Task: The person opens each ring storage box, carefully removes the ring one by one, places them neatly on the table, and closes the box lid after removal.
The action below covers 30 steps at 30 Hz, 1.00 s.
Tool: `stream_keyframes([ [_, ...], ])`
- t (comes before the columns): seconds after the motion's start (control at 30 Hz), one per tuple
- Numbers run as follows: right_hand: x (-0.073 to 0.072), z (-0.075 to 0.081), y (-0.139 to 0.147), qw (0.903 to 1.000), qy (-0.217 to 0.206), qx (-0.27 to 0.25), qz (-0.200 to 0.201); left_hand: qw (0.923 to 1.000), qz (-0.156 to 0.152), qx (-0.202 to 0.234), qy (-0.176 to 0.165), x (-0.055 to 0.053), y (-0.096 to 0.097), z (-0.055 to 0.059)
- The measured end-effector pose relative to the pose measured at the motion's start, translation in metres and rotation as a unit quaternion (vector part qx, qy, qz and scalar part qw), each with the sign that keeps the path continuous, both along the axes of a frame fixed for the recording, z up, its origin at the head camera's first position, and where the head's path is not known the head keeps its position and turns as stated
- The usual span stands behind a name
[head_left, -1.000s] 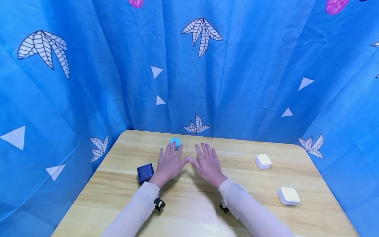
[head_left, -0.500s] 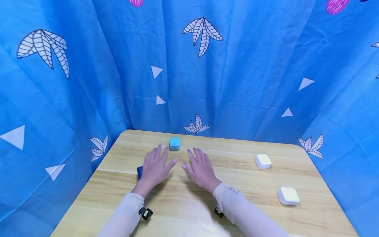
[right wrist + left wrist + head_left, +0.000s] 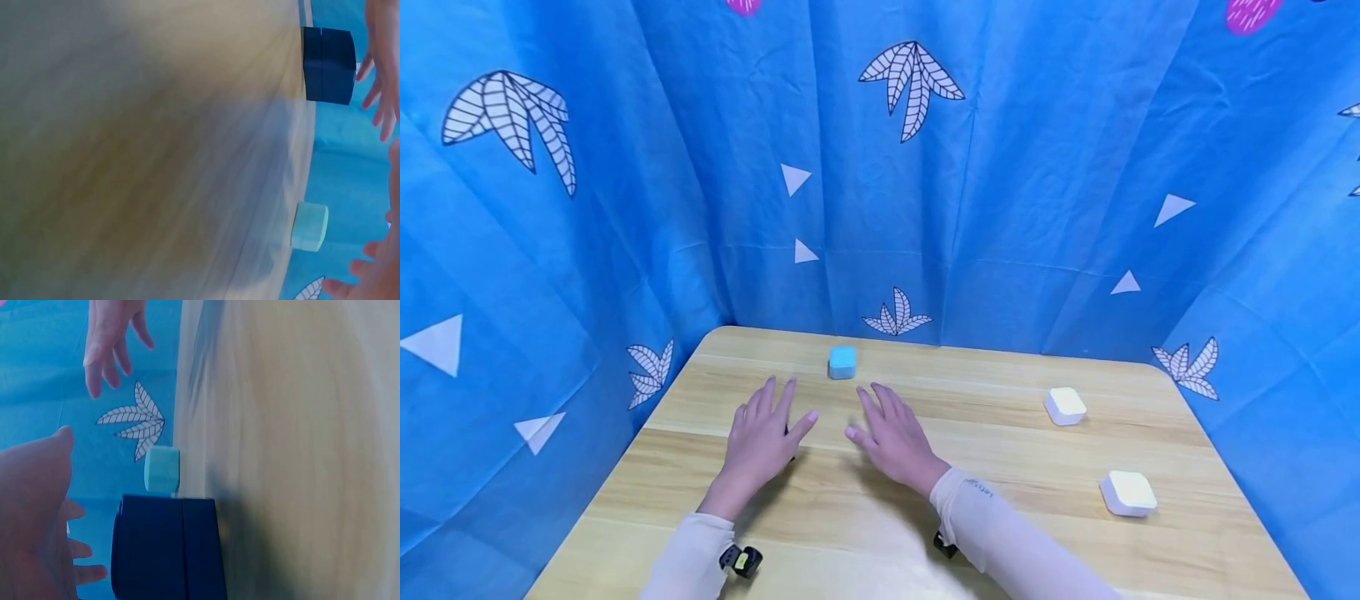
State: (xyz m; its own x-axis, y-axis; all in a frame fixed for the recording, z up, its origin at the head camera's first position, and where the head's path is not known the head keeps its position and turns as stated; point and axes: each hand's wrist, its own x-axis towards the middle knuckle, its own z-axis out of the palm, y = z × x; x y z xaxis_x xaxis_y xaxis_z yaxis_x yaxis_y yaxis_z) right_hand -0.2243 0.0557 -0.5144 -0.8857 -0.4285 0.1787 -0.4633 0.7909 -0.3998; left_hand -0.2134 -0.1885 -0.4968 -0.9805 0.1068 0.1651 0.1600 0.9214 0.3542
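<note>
My left hand point(image 3: 760, 437) hovers over the table with its fingers spread, holding nothing. Below it stands a dark blue box point(image 3: 165, 550), almost wholly covered by the hand in the head view; the left wrist view shows a seam along its side. To the right, my right hand point(image 3: 895, 442) is also above the wood, fingers extended and thumb pointing left. A small light blue block point(image 3: 842, 362) sits beyond both hands, near the table's back edge. It appears in the right wrist view as a pale rounded block point(image 3: 310, 226). Neither hand touches it.
Two white rounded blocks, a farther one point(image 3: 1065, 407) and a nearer one point(image 3: 1128, 493), lie on the right side of the wooden table point(image 3: 1000, 533). A blue patterned curtain point(image 3: 1022, 167) hangs behind the table and along both sides.
My hands have drawn apart from thumbs nearly touching. The left hand moved left and nearer, over the dark blue box; the right shifted slightly left. The light blue block came into full view.
</note>
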Motion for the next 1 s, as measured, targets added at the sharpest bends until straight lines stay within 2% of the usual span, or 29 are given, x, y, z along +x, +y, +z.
stream_keyframes([
  [0.33, 0.005, -0.001, -0.011, 0.9995, -0.015, -0.005, 0.026, 0.9996, 0.010, 0.025, -0.010, 0.013, -0.018, -0.005],
  [0.5, 0.008, -0.002, -0.018, 0.9989, -0.020, -0.009, 0.042, 0.9986, 0.024, 0.041, -0.023, 0.019, -0.024, -0.008],
  [1.0, 0.009, -0.007, -0.039, 0.9965, -0.054, -0.023, 0.060, 0.9959, 0.044, 0.064, -0.046, 0.032, -0.040, -0.015],
])
